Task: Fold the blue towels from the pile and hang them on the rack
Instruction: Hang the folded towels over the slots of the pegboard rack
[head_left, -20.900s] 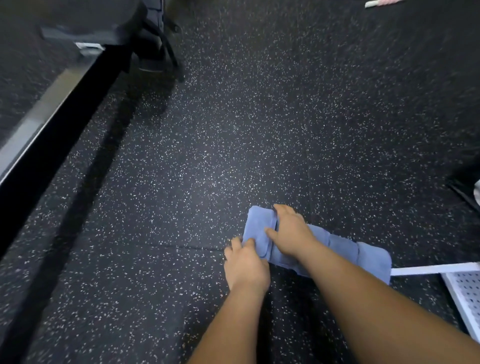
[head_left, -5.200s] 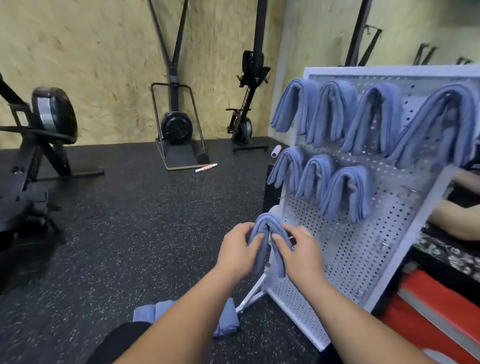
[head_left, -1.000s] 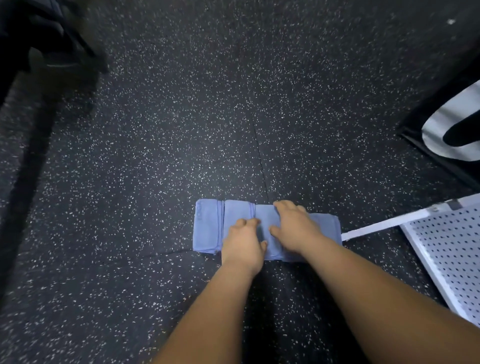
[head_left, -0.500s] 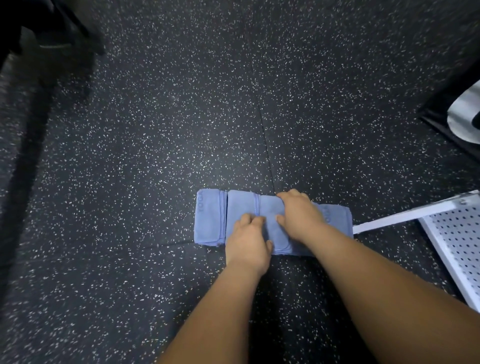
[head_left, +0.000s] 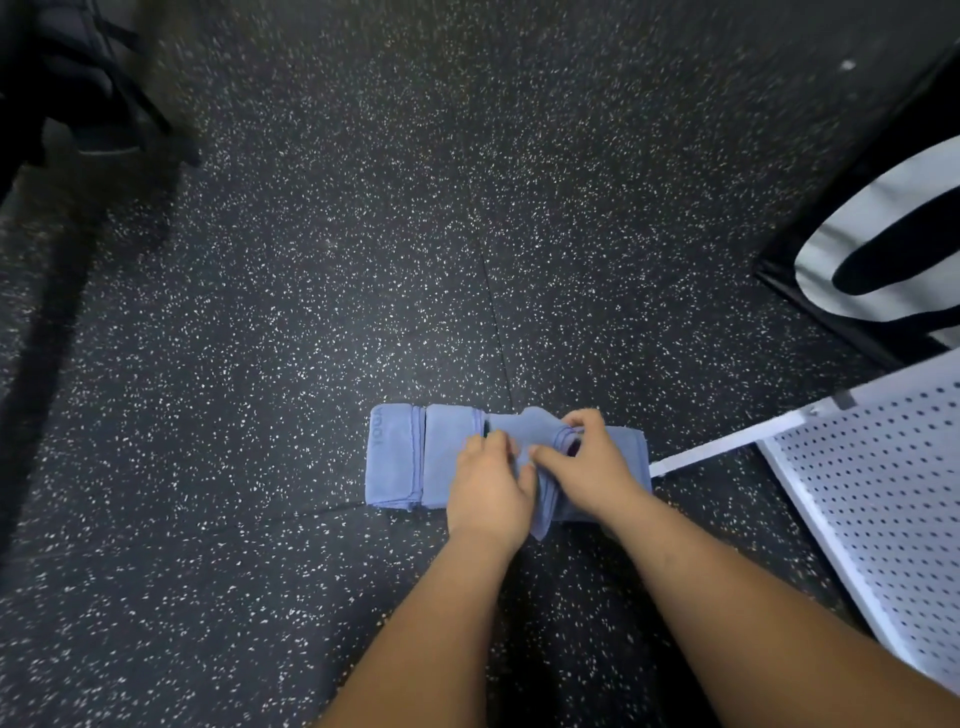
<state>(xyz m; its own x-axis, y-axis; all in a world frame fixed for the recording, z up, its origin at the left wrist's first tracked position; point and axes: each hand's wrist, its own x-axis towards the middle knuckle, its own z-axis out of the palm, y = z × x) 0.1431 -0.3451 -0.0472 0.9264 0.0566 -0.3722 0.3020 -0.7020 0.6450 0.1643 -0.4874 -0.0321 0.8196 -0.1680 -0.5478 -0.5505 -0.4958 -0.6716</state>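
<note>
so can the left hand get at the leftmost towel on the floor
Probably yes: the leftmost towel lies uncovered close by on the left hand's side, and nothing stands in the way. That hand grips the middle towel, though, so it would need to let go first.

My left hand (head_left: 485, 493) and right hand (head_left: 592, 467) now pinch one folded towel (head_left: 535, 430), lifting it off the row (head_left: 400, 457); a moment ago they rested flat on it.
</note>
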